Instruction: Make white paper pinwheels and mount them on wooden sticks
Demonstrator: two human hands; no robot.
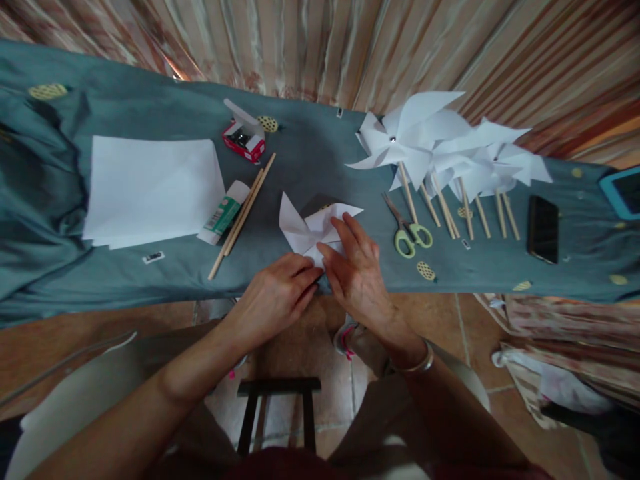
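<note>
A white paper pinwheel [296, 227] without a stick lies at the near edge of the cloth-covered table, its blades partly folded in. My left hand [281, 291] pinches its near edge, thumb and fingers pressed together. Over its right side is my right hand [356, 263], fingers curved and pressing the paper near the middle and on the right blade. The fingers hide part of the near blades. Green-handled scissors [411, 233] rest to the right. Thin wooden sticks [245, 210] lie to the left beside a green-and-white small box [223, 215].
Finished pinwheels on sticks [425, 143] are heaped at the back right. A stack of white paper [155, 190] lies left, with an open red box [244, 139] behind the sticks. A black phone [543, 229] and a blue-edged device [623, 193] sit far right. A dark stool [279, 387] stands below.
</note>
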